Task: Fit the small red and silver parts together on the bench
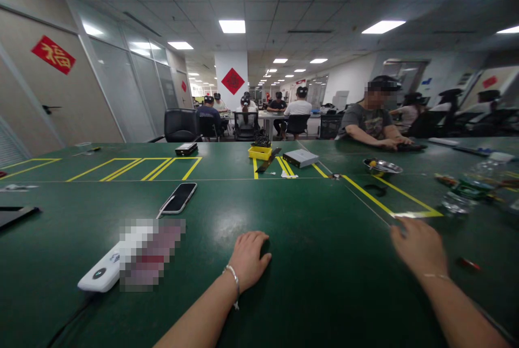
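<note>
My left hand (248, 262) rests palm down on the green table (316, 261), fingers stretched forward and the thumb apart, with nothing in it. A silvery bracelet (232, 278) circles that wrist. To its left lie a smartphone (179, 198) with a white cable and a white elongated device (103, 269) that looks like a power bank; a blurred-out patch covers part of it. Farther right, my right hand (422, 248) is over the table near the yellow tape outline (419, 213), holding nothing visible. Its thumb stands off from the fingers, whose tips are partly hidden.
Across the table are a yellow bin (260, 153), a grey box (300, 158), a black box (186, 149) and a metal dish (382, 166). Plastic bottles (472, 186) lie at right beside a small red item (468, 264). A person in a cap (371, 121) sits opposite, hands on a dark object.
</note>
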Tool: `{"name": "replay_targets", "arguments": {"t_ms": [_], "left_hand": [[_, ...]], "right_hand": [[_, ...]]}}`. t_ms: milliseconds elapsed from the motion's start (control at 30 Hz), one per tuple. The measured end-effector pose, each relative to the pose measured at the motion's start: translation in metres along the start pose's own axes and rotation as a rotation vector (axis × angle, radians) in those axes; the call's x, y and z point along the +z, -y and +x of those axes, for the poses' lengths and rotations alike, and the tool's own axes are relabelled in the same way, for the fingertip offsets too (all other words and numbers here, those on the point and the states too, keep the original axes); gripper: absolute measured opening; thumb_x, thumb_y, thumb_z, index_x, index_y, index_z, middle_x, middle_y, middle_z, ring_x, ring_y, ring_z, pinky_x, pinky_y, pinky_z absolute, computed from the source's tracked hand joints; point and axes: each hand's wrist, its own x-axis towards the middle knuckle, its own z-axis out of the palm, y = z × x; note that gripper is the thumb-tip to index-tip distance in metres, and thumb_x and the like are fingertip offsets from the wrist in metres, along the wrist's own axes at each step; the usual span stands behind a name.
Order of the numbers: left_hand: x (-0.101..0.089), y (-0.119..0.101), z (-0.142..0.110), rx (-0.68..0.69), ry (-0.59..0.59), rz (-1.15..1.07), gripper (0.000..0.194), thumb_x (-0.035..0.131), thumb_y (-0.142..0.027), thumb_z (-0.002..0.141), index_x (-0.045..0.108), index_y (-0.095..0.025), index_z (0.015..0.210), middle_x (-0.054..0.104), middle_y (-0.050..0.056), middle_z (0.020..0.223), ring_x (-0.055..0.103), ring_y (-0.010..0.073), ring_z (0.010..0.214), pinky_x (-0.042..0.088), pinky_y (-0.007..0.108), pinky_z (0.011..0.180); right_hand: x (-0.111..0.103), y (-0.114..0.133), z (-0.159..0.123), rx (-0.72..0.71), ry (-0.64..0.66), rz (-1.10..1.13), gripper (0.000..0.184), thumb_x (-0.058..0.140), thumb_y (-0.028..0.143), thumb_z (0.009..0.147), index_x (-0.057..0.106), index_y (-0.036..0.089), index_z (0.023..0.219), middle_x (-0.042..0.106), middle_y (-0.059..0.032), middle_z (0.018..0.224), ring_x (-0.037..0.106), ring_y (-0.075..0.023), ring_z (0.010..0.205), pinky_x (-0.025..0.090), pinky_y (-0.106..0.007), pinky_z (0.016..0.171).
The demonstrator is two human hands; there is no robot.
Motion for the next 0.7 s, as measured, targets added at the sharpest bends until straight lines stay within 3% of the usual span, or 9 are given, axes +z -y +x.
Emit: {"name": "replay_targets", "arguments": {"t_ms": [133, 200, 300, 367, 467, 533, 600, 700], "left_hand": [[0.002, 0.002, 0.0, -0.016, 0.052, 0.01, 0.04, 0.044, -0.03, 0.074, 0.04, -0.023, 0.114, 0.044, 0.003, 0.119, 0.035, 0.0195, 0.113, 0.02, 0.039, 0.097], [0.004, 0.003, 0.0, -0.004, 0.091, 0.019, 0.043, 0.042, -0.031, 0.075, 0.037, -0.023, 0.117, 0.04, 0.002, 0.124, 0.031, 0.02, 0.116, 0.018, 0.041, 0.098], [0.005, 0.003, 0.0, 0.044, 0.142, 0.048, 0.049, 0.041, -0.036, 0.075, 0.031, -0.024, 0.122, 0.032, 0.002, 0.13, 0.023, 0.0212, 0.12, 0.015, 0.044, 0.098], [0.004, 0.003, 0.0, 0.075, 0.168, 0.065, 0.051, 0.04, -0.039, 0.075, 0.028, -0.025, 0.123, 0.029, 0.002, 0.132, 0.02, 0.022, 0.121, 0.013, 0.047, 0.098], [0.001, 0.002, -0.001, 0.093, 0.187, 0.07, 0.049, 0.039, -0.043, 0.075, 0.031, -0.028, 0.121, 0.028, 0.002, 0.132, 0.019, 0.0233, 0.122, 0.011, 0.049, 0.097], [-0.001, 0.002, -0.002, 0.093, 0.191, 0.063, 0.049, 0.039, -0.045, 0.075, 0.033, -0.029, 0.12, 0.028, 0.002, 0.132, 0.019, 0.0237, 0.122, 0.011, 0.05, 0.097], [-0.002, 0.002, -0.002, 0.088, 0.194, 0.055, 0.048, 0.04, -0.045, 0.075, 0.033, -0.03, 0.12, 0.028, 0.002, 0.132, 0.019, 0.0236, 0.122, 0.011, 0.049, 0.097], [-0.003, 0.001, -0.002, 0.082, 0.197, 0.047, 0.048, 0.04, -0.045, 0.074, 0.034, -0.03, 0.12, 0.028, 0.002, 0.132, 0.019, 0.023, 0.122, 0.011, 0.049, 0.097]], "right_hand": [[-0.007, 0.106, -0.011, -0.305, 0.208, 0.168, 0.044, 0.029, 0.038, 0.078, 0.049, 0.014, 0.11, 0.046, -0.0086, 0.116, 0.032, -0.0227, 0.113, 0.026, -0.04, 0.093], [-0.011, 0.153, -0.027, -0.42, 0.341, 0.25, 0.045, 0.025, 0.04, 0.08, 0.042, 0.023, 0.117, 0.036, -0.0028, 0.127, 0.023, -0.0221, 0.119, 0.022, -0.043, 0.094], [-0.017, 0.202, -0.051, -0.556, 0.538, 0.326, 0.047, 0.022, 0.047, 0.079, 0.029, 0.033, 0.123, 0.021, 0.0023, 0.134, 0.013, -0.0238, 0.122, 0.017, -0.049, 0.094], [-0.019, 0.216, -0.06, -0.631, 0.635, 0.348, 0.049, 0.022, 0.051, 0.078, 0.025, 0.035, 0.125, 0.021, 0.0016, 0.134, 0.013, -0.0241, 0.122, 0.014, -0.051, 0.094], [-0.016, 0.207, -0.053, -0.633, 0.651, 0.326, 0.051, 0.023, 0.053, 0.077, 0.024, 0.035, 0.125, 0.025, 0.0009, 0.133, 0.017, -0.0233, 0.121, 0.013, -0.051, 0.094], [-0.011, 0.178, -0.038, -0.517, 0.576, 0.25, 0.051, 0.025, 0.051, 0.077, 0.026, 0.033, 0.124, 0.031, -0.0003, 0.13, 0.021, -0.0233, 0.12, 0.015, -0.051, 0.093], [-0.006, 0.133, -0.02, -0.32, 0.454, 0.121, 0.05, 0.028, 0.046, 0.076, 0.032, 0.027, 0.123, 0.038, -0.0048, 0.125, 0.026, -0.0253, 0.117, 0.018, -0.052, 0.091], [0.004, 0.046, -0.003, 0.02, 0.265, -0.067, 0.048, 0.03, 0.036, 0.075, 0.042, 0.017, 0.117, 0.042, -0.0155, 0.118, 0.031, -0.0326, 0.111, 0.024, -0.055, 0.081]]}}
